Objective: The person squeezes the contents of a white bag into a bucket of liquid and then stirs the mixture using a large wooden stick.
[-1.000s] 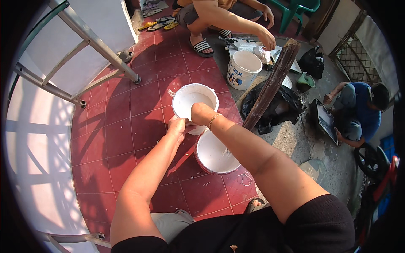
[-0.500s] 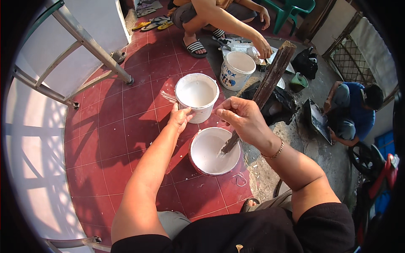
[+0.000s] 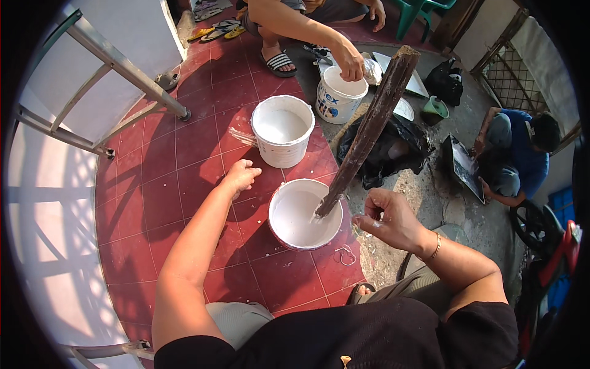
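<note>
— What's different from a moment ago?

— My right hand [image 3: 393, 218] was over by the farther bucket a second ago; half a second back it had come across to the wooden stick. Now it sits just right of the near bucket [image 3: 305, 213], fingers loosely curled, palm half open, gripping nothing I can see. The wooden stick [image 3: 369, 129] stands slanted with its lower end in the near bucket's white paint, and my hand looks just apart from it.

— So the stick is let go?

— As far as I can judge, yes; it leans there on its own, so I'd say the stirring is paused rather than under way.

— And your left hand?

— My left hand [image 3: 241, 176] has come off the rim of the farther bucket [image 3: 283, 129] and rests on the red tiled floor [image 3: 184, 160] between the two buckets, fingers bent under in a loose fist, holding nothing.

— Count things for me.

— Three white buckets: the near one, the farther one with paint in it, and a third [image 3: 339, 93] toward the floor's far edge, where another person's hand [image 3: 349, 61] touches the rim. One stick. Two other people: one crouched by that third bucket, one in a blue shirt [image 3: 513, 154] off the floor's right edge. A metal ladder [image 3: 123, 67] stands at the far left.
</note>
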